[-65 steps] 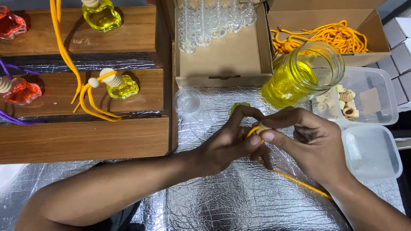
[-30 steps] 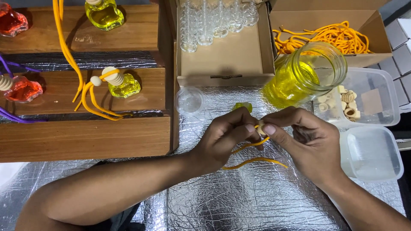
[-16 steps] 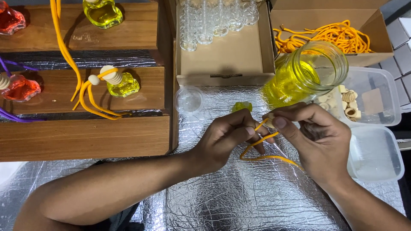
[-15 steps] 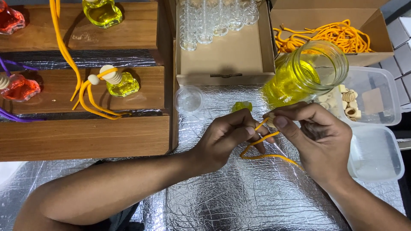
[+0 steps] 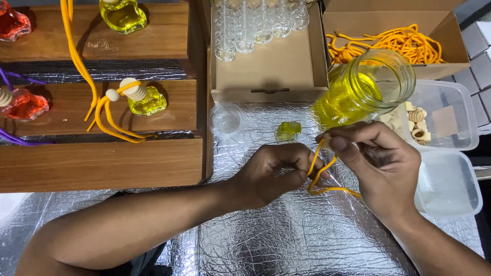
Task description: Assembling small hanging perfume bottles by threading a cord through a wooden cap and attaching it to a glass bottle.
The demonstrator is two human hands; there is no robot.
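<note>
Orange cord [image 5: 321, 176] pinched by left hand [image 5: 273, 171], right hand [image 5: 381, 166], fingertips closed

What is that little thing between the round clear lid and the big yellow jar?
A small yellow-filled glass bottle lies on the silver foil between the clear lid and the jar, as the head view shows.

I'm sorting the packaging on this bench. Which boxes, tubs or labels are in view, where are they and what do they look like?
Cardboard box: top middle, brown, open, holding clear glass bottles.
Second cardboard box: top right, brown, open, holding orange cords.
Clear plastic tub: right edge, rectangular, holding small wooden caps.
Tub lid: below the tub, clear, rectangular.
Labels, signs, screens: none visible.
</note>
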